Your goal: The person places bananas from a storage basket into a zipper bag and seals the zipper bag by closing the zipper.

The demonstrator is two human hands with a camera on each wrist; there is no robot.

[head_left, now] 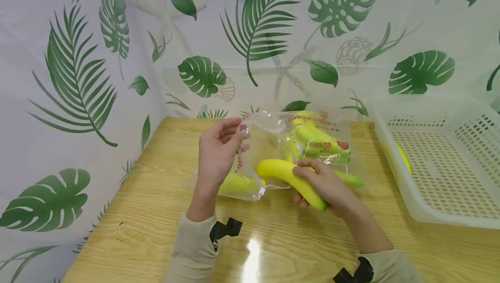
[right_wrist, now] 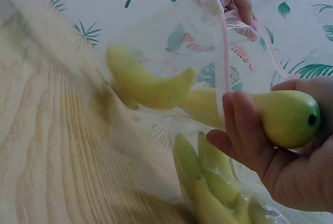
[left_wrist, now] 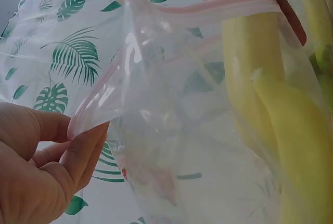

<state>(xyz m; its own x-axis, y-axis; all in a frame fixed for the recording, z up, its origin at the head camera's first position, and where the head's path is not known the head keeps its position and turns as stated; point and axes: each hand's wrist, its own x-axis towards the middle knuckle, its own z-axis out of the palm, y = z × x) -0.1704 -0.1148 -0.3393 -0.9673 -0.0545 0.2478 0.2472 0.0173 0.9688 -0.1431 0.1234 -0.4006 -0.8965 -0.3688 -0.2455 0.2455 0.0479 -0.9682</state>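
Note:
My left hand (head_left: 216, 155) pinches the rim of a clear zip bag (left_wrist: 156, 115) between thumb and fingers, holding its mouth apart. A yellow banana (head_left: 240, 184) with smooth skin lies inside this bag. In my right hand (head_left: 326, 183) is another banana (head_left: 281, 170), gripped near its green end. Its far end passes through the bag's pink-lined mouth, as both wrist views show. The dark-spotted end of the gripped banana (right_wrist: 296, 117) sticks out past my right palm. The white zip slider (head_left: 261, 192) hangs at the bag's near corner.
Behind my right hand lies a second clear bag with red print, holding several bananas (head_left: 312, 135). A white plastic basket (head_left: 408, 200) stands at the right, with a yellow thing (head_left: 403, 157) along its left wall. A leaf-patterned sheet (head_left: 250, 35) backs the wooden table (head_left: 152, 213).

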